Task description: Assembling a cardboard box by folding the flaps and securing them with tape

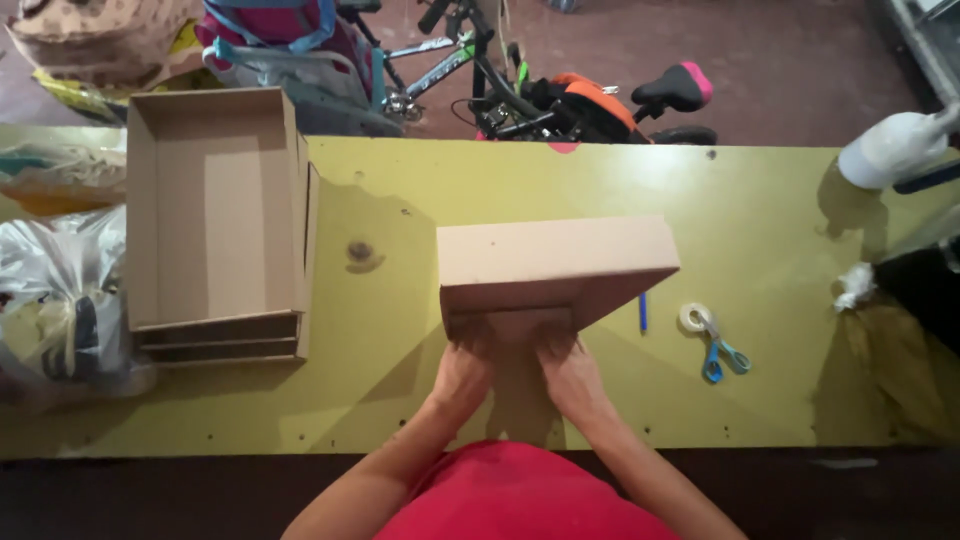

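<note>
Partly, cardboard box hides fingertips.

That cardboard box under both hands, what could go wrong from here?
The cardboard box stands tilted up on one edge, braced only by the left hand and right hand, so it might tip or slide. The flap under the fingers could crease unevenly. The scissors and blue pen lie close enough to be knocked.

We are seeing dim, warm indoor light coming from about 12 o'clock, glaring palely on the yellow-green table. The cardboard box is casting a shadow toward 6 o'clock. Frame is looking soft and noisy; corners are darkening, edges bending slightly, white lamp blowing out.
</note>
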